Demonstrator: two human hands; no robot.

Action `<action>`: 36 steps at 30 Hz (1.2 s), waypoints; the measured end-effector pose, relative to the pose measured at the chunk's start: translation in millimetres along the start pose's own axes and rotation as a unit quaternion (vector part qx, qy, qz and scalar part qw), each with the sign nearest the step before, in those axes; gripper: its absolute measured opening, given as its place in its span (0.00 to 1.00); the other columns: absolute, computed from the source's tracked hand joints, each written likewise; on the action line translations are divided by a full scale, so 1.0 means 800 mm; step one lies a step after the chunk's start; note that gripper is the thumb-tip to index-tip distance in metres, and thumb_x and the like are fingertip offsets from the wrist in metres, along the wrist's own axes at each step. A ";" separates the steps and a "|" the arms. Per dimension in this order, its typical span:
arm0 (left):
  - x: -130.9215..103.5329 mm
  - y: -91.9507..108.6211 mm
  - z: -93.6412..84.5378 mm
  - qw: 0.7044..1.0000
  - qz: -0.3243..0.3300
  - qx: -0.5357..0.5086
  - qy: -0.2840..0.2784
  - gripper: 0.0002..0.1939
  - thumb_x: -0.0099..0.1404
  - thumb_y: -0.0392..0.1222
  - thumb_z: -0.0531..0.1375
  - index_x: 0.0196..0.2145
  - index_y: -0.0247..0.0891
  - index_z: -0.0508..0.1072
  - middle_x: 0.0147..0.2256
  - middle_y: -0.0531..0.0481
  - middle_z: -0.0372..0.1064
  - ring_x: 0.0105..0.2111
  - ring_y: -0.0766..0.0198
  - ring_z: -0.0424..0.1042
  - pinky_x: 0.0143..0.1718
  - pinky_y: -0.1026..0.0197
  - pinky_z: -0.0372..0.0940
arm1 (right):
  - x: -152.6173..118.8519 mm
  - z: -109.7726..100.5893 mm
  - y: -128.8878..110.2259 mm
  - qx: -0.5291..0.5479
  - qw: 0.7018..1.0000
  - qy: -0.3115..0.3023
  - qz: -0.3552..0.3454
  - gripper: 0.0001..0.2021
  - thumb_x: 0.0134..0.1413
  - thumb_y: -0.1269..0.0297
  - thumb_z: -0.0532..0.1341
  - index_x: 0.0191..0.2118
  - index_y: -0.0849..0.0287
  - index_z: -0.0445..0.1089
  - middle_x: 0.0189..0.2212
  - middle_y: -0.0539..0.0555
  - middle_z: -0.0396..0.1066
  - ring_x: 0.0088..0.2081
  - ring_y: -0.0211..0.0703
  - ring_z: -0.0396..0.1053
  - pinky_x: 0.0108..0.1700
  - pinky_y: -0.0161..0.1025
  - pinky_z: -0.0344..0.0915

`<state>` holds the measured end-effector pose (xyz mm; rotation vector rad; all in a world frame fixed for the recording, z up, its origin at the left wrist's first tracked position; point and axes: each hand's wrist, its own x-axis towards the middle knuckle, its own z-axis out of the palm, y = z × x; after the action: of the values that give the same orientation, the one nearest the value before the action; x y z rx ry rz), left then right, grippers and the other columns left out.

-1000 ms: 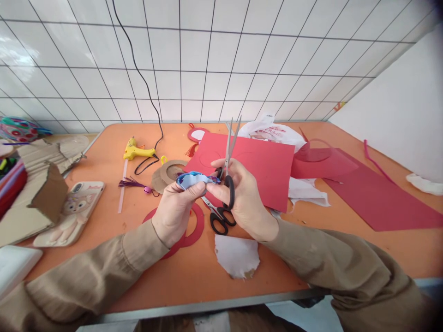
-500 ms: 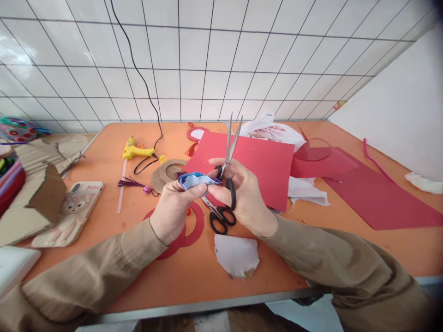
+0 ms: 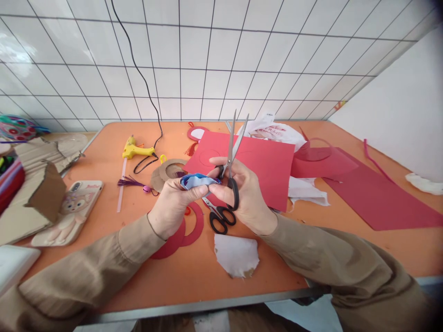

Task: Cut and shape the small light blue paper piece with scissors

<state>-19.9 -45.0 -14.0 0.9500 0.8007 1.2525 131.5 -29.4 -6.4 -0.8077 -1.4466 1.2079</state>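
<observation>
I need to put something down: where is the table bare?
Bare table lies between the left sleeve and front white scrap, and between the right sleeve and rightmost red sheet. Crowded: the middle, around lying scissors and red ring.

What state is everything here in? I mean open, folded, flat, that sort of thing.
Blue cloth: gathered, pinched by left hand and right hand
Held scissors: blades open, in the right hand
Other scissors: lying down, blades partly hidden
Glue gun: lying down; on or off, can't tell
Phone: back upward
Middle red sheet: lying, outline drawn on it
White scrap: spread out, ragged-edged
Plastic bag: crumpled
</observation>
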 end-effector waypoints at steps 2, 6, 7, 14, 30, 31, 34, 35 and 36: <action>0.002 0.000 -0.003 1.000 0.003 0.020 -0.014 0.09 0.47 0.44 0.75 0.26 0.41 0.83 0.29 0.50 0.80 0.35 0.59 0.76 0.50 0.56 0.66 | 0.000 -0.001 -0.001 -0.001 1.000 -0.008 0.000 0.18 0.45 0.70 0.65 0.45 0.54 0.68 0.30 0.48 0.71 0.28 0.36 0.68 0.28 0.36 0.68; 0.005 0.001 -0.006 0.999 -0.013 0.050 -0.008 0.10 0.45 0.44 0.75 0.27 0.41 0.84 0.26 0.50 0.79 0.31 0.61 0.75 0.44 0.57 0.68 | 0.000 -0.003 -0.003 -0.006 1.000 -0.016 -0.001 0.18 0.43 0.70 0.66 0.43 0.54 0.70 0.29 0.48 0.71 0.29 0.37 0.69 0.30 0.37 0.68; 0.006 0.001 -0.007 0.998 -0.015 0.057 -0.006 0.11 0.45 0.44 0.76 0.27 0.41 0.84 0.25 0.51 0.78 0.30 0.62 0.74 0.42 0.58 0.68 | 0.001 -0.004 -0.003 -0.008 1.000 -0.016 0.001 0.18 0.42 0.70 0.66 0.43 0.55 0.70 0.29 0.47 0.71 0.28 0.37 0.69 0.30 0.37 0.68; 0.003 0.004 -0.005 0.993 -0.034 0.111 -0.001 0.11 0.43 0.42 0.76 0.24 0.37 0.82 0.22 0.52 0.75 0.29 0.64 0.71 0.39 0.61 0.67 | 0.004 -0.005 0.001 -0.029 0.999 -0.020 0.004 0.16 0.42 0.71 0.64 0.41 0.56 0.71 0.26 0.46 0.71 0.25 0.35 0.67 0.28 0.36 0.64; 0.001 0.016 -0.003 0.968 -0.069 0.241 -0.012 0.10 0.47 0.40 0.72 0.27 0.34 0.78 0.24 0.52 0.71 0.25 0.68 0.65 0.27 0.63 0.61 | 0.006 -0.005 0.005 -0.054 0.998 0.019 0.001 0.16 0.39 0.73 0.62 0.39 0.56 0.71 0.22 0.45 0.68 0.24 0.35 0.65 0.29 0.37 0.63; 0.001 0.018 -0.004 0.964 -0.056 0.258 -0.008 0.11 0.47 0.40 0.72 0.28 0.35 0.77 0.25 0.52 0.71 0.26 0.67 0.66 0.28 0.63 0.61 | 0.006 -0.004 0.005 -0.056 0.998 0.021 -0.002 0.16 0.39 0.73 0.61 0.39 0.57 0.71 0.22 0.45 0.69 0.24 0.35 0.65 0.29 0.37 0.63; 0.003 0.025 -0.005 0.957 -0.034 0.288 0.004 0.11 0.46 0.40 0.72 0.28 0.35 0.78 0.26 0.51 0.71 0.27 0.64 0.68 0.27 0.63 0.61 | 0.005 -0.003 0.005 -0.058 0.998 0.022 -0.006 0.16 0.39 0.72 0.62 0.40 0.57 0.71 0.23 0.45 0.68 0.23 0.34 0.65 0.28 0.36 0.63; 0.003 0.027 -0.005 0.957 -0.032 0.290 0.008 0.10 0.46 0.39 0.72 0.28 0.36 0.78 0.26 0.51 0.71 0.26 0.64 0.69 0.26 0.63 0.61 | 0.005 -0.003 0.005 -0.056 0.998 0.020 -0.003 0.16 0.39 0.72 0.62 0.40 0.57 0.71 0.23 0.45 0.68 0.23 0.34 0.65 0.27 0.36 0.63; 0.003 0.030 -0.005 0.957 -0.031 0.288 0.011 0.10 0.46 0.39 0.72 0.27 0.36 0.78 0.26 0.51 0.71 0.26 0.65 0.68 0.25 0.64 0.61 | 0.005 -0.003 0.005 -0.053 0.998 0.017 -0.001 0.16 0.39 0.71 0.62 0.40 0.58 0.71 0.23 0.45 0.68 0.22 0.34 0.65 0.26 0.35 0.63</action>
<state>-32.7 -41.2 6.1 1.3639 1.2408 0.9882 132.6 -23.9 -8.9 -0.8954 -1.4918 1.1188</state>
